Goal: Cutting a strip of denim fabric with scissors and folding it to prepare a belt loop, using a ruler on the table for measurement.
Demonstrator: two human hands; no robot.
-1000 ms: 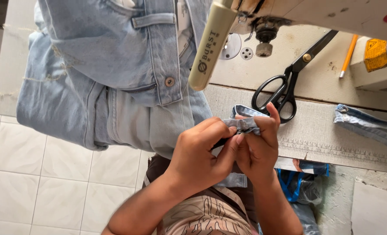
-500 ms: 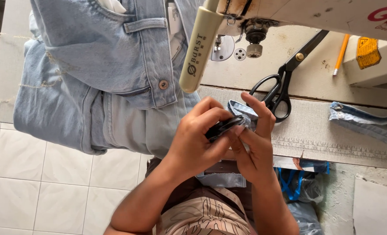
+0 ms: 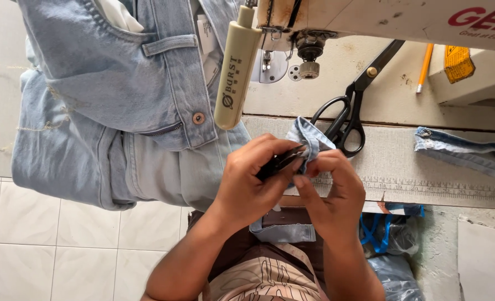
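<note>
Denim scrap (image 3: pixel 310 136), a small folded piece of light blue cloth, sits just above centre of the frame, pinched between both hands in front of the sewing machine.

At the left of the frame, a pair of light blue jeans (image 3: pixel 119 111) hangs off the edge of the worktop (image 3: pixel 459 178) toward the white tiled floor (image 3: pixel 35 251), waistband and metal button turned up; it looks pushed aside to leave room for the small piece. Just right of it a cream cylinder-shaped handle (image 3: pixel 235 72) hangs down from the machine.

At centre, the left hand (image 3: pixel 253 184) is closed around a slim dark tool (image 3: pixel 278 163), whose tip points at the scrap's edge; what kind of tool it is cannot be told. The right hand (image 3: pixel 331 195) is closed on the scrap, fingers curled under it, apparently to keep the fold taut and steady against the tool. Both hands hover above the worktop, close to the person's body.

Further right, black scissors (image 3: pixel 350 108) lie on the worktop just beyond the scrap, handles toward the person, within easy reach. A measuring scale runs along the worktop's front edge. Toward the right edge lies a strip of denim (image 3: pixel 464 153), well apart from the hands, and an orange pencil (image 3: pixel 424 67) rests above it beside the cream sewing machine (image 3: pixel 381 19).
</note>
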